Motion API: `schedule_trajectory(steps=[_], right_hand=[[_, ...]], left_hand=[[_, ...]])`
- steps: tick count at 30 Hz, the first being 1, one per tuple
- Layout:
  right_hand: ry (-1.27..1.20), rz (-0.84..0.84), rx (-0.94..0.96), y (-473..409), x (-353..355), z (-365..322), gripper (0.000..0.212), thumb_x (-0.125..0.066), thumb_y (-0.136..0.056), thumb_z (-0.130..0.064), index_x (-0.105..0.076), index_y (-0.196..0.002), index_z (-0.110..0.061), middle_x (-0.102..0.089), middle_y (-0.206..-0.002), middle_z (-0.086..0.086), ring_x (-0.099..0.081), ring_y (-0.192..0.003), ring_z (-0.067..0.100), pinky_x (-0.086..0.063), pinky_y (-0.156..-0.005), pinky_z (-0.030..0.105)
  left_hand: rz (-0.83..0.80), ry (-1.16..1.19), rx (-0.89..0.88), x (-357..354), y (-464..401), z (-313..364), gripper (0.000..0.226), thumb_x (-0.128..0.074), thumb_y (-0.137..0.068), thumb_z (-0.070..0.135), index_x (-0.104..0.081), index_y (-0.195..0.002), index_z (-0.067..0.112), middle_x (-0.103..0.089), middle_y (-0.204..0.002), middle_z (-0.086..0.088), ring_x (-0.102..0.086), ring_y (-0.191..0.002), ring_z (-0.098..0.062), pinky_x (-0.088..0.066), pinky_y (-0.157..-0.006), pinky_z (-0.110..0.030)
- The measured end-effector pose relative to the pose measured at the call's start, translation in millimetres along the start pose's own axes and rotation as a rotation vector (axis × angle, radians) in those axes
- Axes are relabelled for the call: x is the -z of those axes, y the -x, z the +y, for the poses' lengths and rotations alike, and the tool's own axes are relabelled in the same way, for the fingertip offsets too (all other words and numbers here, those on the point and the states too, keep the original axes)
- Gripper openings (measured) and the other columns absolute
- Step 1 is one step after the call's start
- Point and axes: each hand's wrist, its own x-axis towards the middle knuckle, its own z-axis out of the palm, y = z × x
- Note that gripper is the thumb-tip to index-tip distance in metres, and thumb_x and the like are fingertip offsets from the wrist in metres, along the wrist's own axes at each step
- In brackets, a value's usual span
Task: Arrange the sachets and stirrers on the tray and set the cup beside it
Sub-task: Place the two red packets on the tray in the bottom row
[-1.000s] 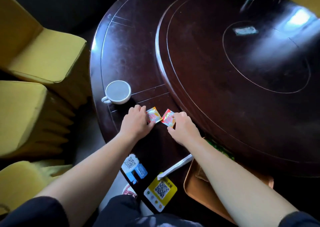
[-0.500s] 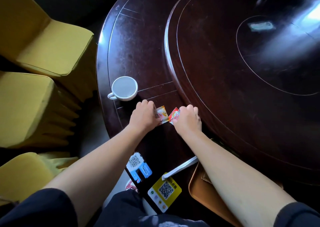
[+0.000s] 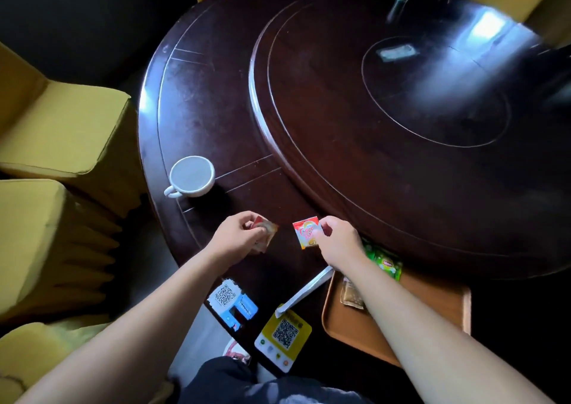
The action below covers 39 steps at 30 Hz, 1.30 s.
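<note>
My left hand (image 3: 236,237) pinches a red and yellow sachet (image 3: 266,233) just above the dark table. My right hand (image 3: 338,241) holds a second red sachet (image 3: 306,232) by its edge, lifted and facing me. The two sachets are apart. A white cup (image 3: 192,175) stands upright on the table to the upper left of my hands. The brown tray (image 3: 435,298) lies at the table's near edge under my right forearm, with a tan sachet (image 3: 350,295) on it and green sachets (image 3: 386,263) at its far rim. A white stirrer (image 3: 304,291) leans on the tray's left rim.
Two QR code cards, one blue and white (image 3: 230,300) and one yellow (image 3: 284,334), lie at the near table edge. A raised turntable (image 3: 401,125) fills the table's middle. Yellow chairs (image 3: 58,131) stand close on the left.
Both hands have lifted the two sachets off the table and drawn them apart and toward me. The cup has stayed in place.
</note>
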Motion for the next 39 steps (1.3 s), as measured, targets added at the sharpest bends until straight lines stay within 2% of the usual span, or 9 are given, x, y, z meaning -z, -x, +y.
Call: schedule_trajectory(steps=[4,8,12,17,22,27,30,36,39], right_hand=[[-0.196,0.063,-0.149,31,15,49,0.006,-0.063,-0.087,-0.023,-0.066,-0.083,-0.018,-0.068,-0.080,-0.002,-0.066,-0.078,0.025,-0.058,-0.066,0.042],[-0.310,0.118,-0.282,66,23,108,0.009,-0.067,-0.084,-0.029,-0.065,-0.081,-0.021,-0.068,-0.077,-0.004,-0.063,-0.070,0.024,-0.058,-0.068,0.043],[-0.410,0.130,-0.367,101,22,149,0.006,-0.067,-0.087,-0.017,-0.064,-0.087,-0.022,-0.073,-0.082,-0.002,-0.066,-0.072,0.020,-0.056,-0.068,0.041],[-0.453,0.110,-0.431,134,9,178,0.011,-0.068,-0.084,-0.013,-0.063,-0.080,-0.021,-0.070,-0.071,-0.003,-0.060,-0.063,0.018,-0.047,-0.060,0.034],[-0.371,0.103,-0.365,149,2,189,0.014,-0.076,-0.081,-0.024,-0.063,-0.079,-0.018,-0.062,-0.060,-0.001,-0.050,-0.058,0.014,-0.040,-0.059,0.032],[-0.146,0.143,-0.312,156,4,183,0.022,-0.073,-0.083,-0.034,-0.063,-0.102,-0.030,-0.067,-0.093,-0.011,-0.063,-0.080,0.015,-0.042,-0.060,0.028],[-0.076,0.178,-0.247,157,5,182,0.034,-0.074,-0.084,-0.031,-0.059,-0.114,-0.026,-0.058,-0.106,-0.006,-0.062,-0.089,0.019,-0.047,-0.070,0.030],[0.027,0.170,0.023,158,-1,181,0.030,-0.070,-0.086,-0.017,-0.065,-0.116,-0.015,-0.060,-0.113,0.001,-0.053,-0.107,0.024,-0.048,-0.092,0.036],[0.111,0.141,0.135,158,-4,180,0.032,-0.067,-0.086,-0.011,-0.066,-0.118,-0.015,-0.062,-0.118,-0.001,-0.051,-0.110,0.024,-0.051,-0.092,0.041]], left_hand=[[-0.179,-0.046,0.023,-23,17,12,0.033,-0.060,-0.078,-0.001,-0.074,-0.098,0.021,-0.074,-0.082,-0.003,-0.066,-0.061,-0.005,-0.059,-0.059,-0.027],[-0.279,-0.153,-0.029,-63,29,23,0.028,-0.069,-0.072,0.012,-0.072,-0.097,0.023,-0.074,-0.082,0.000,-0.068,-0.069,-0.013,-0.063,-0.068,-0.039],[-0.382,-0.243,-0.092,-104,46,37,0.023,-0.072,-0.065,0.025,-0.073,-0.087,0.019,-0.073,-0.072,0.003,-0.065,-0.061,-0.009,-0.055,-0.061,-0.027],[-0.504,-0.450,-0.170,-147,65,35,0.021,-0.074,-0.073,0.028,-0.077,-0.093,0.024,-0.074,-0.086,0.005,-0.067,-0.079,-0.007,-0.051,-0.070,-0.022],[-0.487,-0.590,-0.225,-173,82,27,0.022,-0.070,-0.079,0.025,-0.076,-0.100,0.021,-0.073,-0.092,0.003,-0.066,-0.083,-0.010,-0.052,-0.070,-0.023],[-0.311,-0.733,-0.459,-178,90,11,0.038,-0.074,-0.076,0.023,-0.069,-0.112,0.013,-0.063,-0.109,-0.008,-0.061,-0.101,-0.026,-0.050,-0.085,-0.035],[-0.250,-0.776,-0.643,-177,96,2,0.033,-0.077,-0.074,0.022,-0.068,-0.104,0.014,-0.060,-0.105,-0.007,-0.055,-0.100,-0.028,-0.050,-0.084,-0.038],[-0.164,-0.880,-1.045,-174,118,-6,0.010,-0.075,-0.074,0.018,-0.074,-0.083,0.014,-0.067,-0.089,-0.001,-0.042,-0.088,-0.016,-0.053,-0.070,-0.034],[-0.247,-0.934,-1.052,-178,126,-16,0.026,-0.055,-0.082,0.029,-0.071,-0.095,0.014,-0.068,-0.099,-0.002,-0.047,-0.093,-0.019,-0.052,-0.079,-0.035]])
